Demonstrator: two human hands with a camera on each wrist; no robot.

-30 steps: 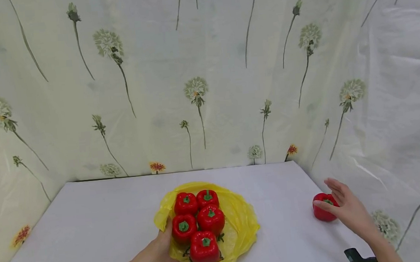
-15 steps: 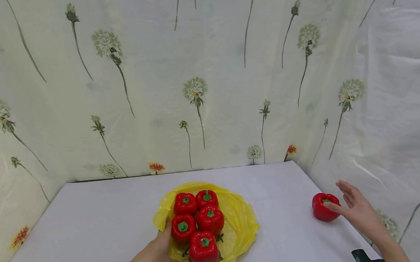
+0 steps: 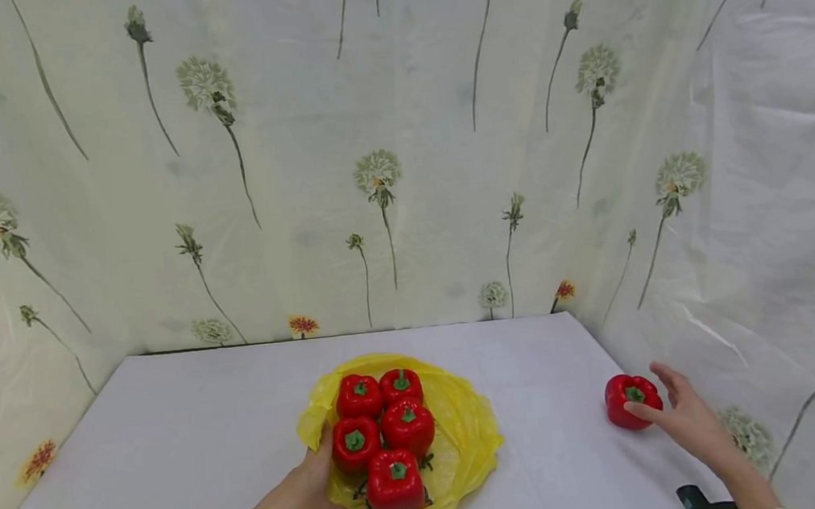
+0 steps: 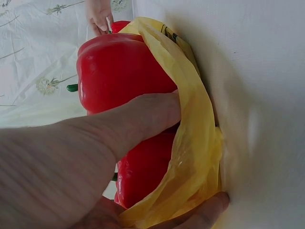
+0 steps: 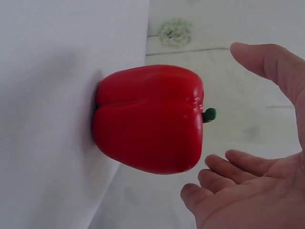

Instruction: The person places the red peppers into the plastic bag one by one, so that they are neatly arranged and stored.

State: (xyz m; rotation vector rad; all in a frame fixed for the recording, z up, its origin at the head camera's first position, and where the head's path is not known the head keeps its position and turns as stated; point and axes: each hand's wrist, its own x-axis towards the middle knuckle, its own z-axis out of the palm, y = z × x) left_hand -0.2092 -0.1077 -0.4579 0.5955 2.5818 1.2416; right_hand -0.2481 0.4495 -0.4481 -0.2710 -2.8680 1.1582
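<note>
At the left rim of a yellow plastic bag, my left hand grips the film, with one digit inside and others outside in the left wrist view. Several red bell peppers with green stems sit in the bag's open mouth. Over by the table's right edge a single red bell pepper stands upright, stem up. My right hand is beside it, thumb and fingers spread apart. The right wrist view shows a gap between this hand and the pepper.
A white-covered table carries everything. Behind it and along both sides hangs a pale curtain printed with dandelions. A black device is worn at my right wrist.
My right hand draws back to the right from the lone pepper, then comes slightly nearer again. The pepper, the bag and my left hand stay put.
</note>
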